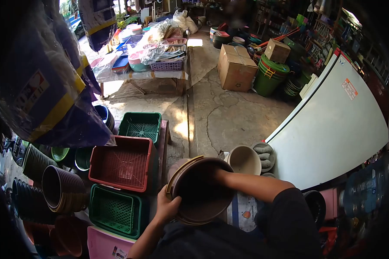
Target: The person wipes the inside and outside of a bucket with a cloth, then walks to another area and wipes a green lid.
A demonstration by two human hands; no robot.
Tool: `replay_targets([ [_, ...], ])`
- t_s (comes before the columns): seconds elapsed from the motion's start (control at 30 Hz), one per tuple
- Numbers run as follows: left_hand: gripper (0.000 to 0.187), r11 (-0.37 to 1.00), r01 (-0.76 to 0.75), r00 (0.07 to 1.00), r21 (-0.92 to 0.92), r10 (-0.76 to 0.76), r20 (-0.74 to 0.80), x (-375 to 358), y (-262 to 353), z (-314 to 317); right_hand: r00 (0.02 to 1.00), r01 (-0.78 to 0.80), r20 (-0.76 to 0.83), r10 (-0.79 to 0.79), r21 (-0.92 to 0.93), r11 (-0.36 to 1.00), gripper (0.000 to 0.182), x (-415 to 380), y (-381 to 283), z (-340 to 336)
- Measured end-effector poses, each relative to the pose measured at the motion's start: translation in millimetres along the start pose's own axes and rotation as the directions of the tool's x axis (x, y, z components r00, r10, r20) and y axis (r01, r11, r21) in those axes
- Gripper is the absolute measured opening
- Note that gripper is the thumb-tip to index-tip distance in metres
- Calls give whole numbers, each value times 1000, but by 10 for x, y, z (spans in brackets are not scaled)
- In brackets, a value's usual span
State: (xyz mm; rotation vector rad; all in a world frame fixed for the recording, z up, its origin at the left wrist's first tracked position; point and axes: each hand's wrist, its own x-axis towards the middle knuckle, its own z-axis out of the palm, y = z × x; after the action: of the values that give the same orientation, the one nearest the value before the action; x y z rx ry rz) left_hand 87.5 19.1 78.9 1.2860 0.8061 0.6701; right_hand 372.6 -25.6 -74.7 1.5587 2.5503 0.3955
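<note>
A dark brown bucket (203, 207) with a yellowish rim and handle is tilted toward me at the bottom centre. My left hand (167, 204) grips its left edge, with the thumb over the rim. My right hand (218, 176) reaches inside the bucket; its fingers are lost in the dark interior, so I cannot see what they hold. Just beyond the bucket stands a beige pot (243, 160), with grey rounded objects (264, 157) to its right.
Red basket (124, 187) and green baskets (140, 115) are at the left, near stacked pots (58, 190). Wrapped packages (52, 95) hang upper left. A white appliance (333, 125) stands right. Further off are a cardboard box (237, 68) and a loaded table (138, 76).
</note>
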Motion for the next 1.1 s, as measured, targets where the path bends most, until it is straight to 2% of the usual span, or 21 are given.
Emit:
replay_targets([
  [0.03, 37, 999, -33, 998, 8, 33, -45, 27, -48, -63, 994, -3, -112, 2, -6, 1000, 34, 54, 32, -87],
  [0.07, 38, 998, -66, 994, 15, 67, -88, 49, -78, -87, 994, -9, -105, 8, -9, 1000, 34, 132, 53, -331],
  [0.1, 37, 998, -28, 990, -52, 21, -137, 27, 19, -90, 949, -129, 304, 85, 126, 984, 37, 261, 43, -725],
  [0.13, 37, 996, -39, 988, -79, 27, -155, 37, 14, -129, 743, -287, 664, 86, 199, 937, 41, 356, 8, -986],
  [0.33, 34, 992, -67, 979, -103, 45, -197, -30, -68, -234, 744, -479, 637, 198, 303, 824, 51, 323, -878, -1215],
  [0.4, 33, 993, -54, 980, -106, 32, -196, -64, -117, -232, 810, -536, 561, 170, 591, 603, 49, 339, -1124, -1153],
  [0.43, 31, 994, -59, 980, -90, 40, -196, -76, -149, -224, 810, -537, 562, 168, 595, 598, 49, 407, -1253, -1075],
  [0.5, 30, 996, -60, 980, -67, 46, -195, -112, -228, -212, 791, -605, 583, 185, 789, 106, 42, 577, -1468, -892],
  [0.53, 29, 996, -46, 981, -82, 29, -194, -129, -285, -208, 793, -603, 581, 185, 792, 99, 42, 583, -1532, -829],
  [0.6, 25, 994, -4, 986, -105, -14, -168, -151, -312, -208, 858, -232, 206, 470, 973, -2, 33, 629, -1604, -825],
  [0.63, 25, 995, -3, 986, -96, -13, -169, -161, -277, -190, 858, -226, 202, 472, 974, -7, 33, 652, -1604, -882],
  [0.7, 23, 993, -7, 982, -116, -14, -186, -174, -169, -143, 543, -39, 61, 837, 998, -47, 30, 686, -1505, -1012],
  [0.73, 28, 1000, 9, 986, -6, -9, -169, -182, -178, -184, 499, 262, 258, 827, 865, -428, 26, 740, -1391, -1013],
  [0.77, 28, 1000, 9, 985, -5, -9, -174, -172, -264, -248, 517, 523, 441, 734, 516, -678, 24, 791, -1248, -1000],
  [0.83, 36, 998, 56, 975, 6, -53, -214, -114, -427, -342, 560, 593, 413, 718, 405, -696, 26, 765, -1137, -1382],
  [0.9, 43, 995, 50, 981, -83, -65, -182, -33, -392, -339, 550, 205, 201, 811, 909, -364, 35, 783, -1368, -1404],
  [0.93, 42, 994, 44, 976, -104, -65, -207, 7, -364, -342, 654, 180, 366, 663, 775, -606, 38, 847, -1451, -1423],
  [0.97, 42, 991, 36, 971, -125, -65, -232, 33, -348, -367, 788, 56, 127, 602, 959, -276, 43, 778, -1530, -1485],
  [1.0, 42, 983, 77, 969, -166, -113, -218, 73, -465, -494, 833, 22, 135, 537, 961, -275, 45, 834, -1574, -1631],
  [1.07, 43, 894, 43, 972, -446, -141, -189, 154, -233, -508, 868, -10, 141, 477, 964, -267, 47, 867, -1606, -1734],
  [1.1, 43, 839, 43, 973, -542, -160, -170, 172, -162, -520, 918, -107, 157, 364, 982, -153, 53, 779, -1594, -1724],
])
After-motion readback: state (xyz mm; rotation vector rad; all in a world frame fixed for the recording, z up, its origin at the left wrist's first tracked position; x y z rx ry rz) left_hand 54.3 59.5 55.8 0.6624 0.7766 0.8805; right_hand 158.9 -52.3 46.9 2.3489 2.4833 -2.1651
